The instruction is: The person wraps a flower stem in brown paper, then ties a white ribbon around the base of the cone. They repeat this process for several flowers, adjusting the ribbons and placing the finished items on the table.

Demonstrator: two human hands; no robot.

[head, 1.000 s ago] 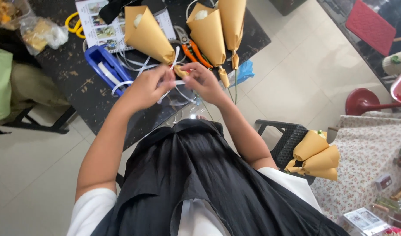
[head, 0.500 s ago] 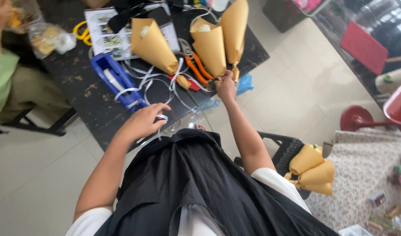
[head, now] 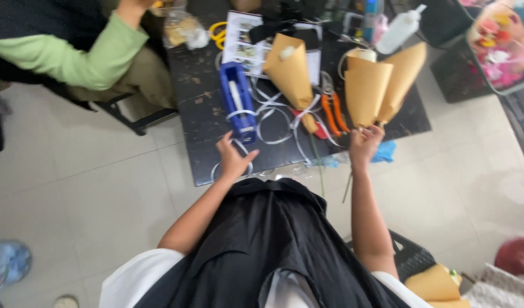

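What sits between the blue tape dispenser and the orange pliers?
Head view: between the blue tape dispenser and orange pliers lie a kraft-paper cone and loops of white ribbon.

Crowded tabletop ahead of your hands

Beyond your left hand (head: pixel 234 159), the blue tape dispenser (head: pixel 238 101) and ribbon loops (head: pixel 276 122) block; above your right hand (head: pixel 364 145), paper cones (head: pixel 367 91) and, seemingly, orange pliers (head: pixel 332 111). Bare table (head: pixel 196 122) lies leftward.

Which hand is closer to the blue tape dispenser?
Left. The left hand is just below the blue tape dispenser, almost touching its end. The right hand is far to its right, under the paper cones.
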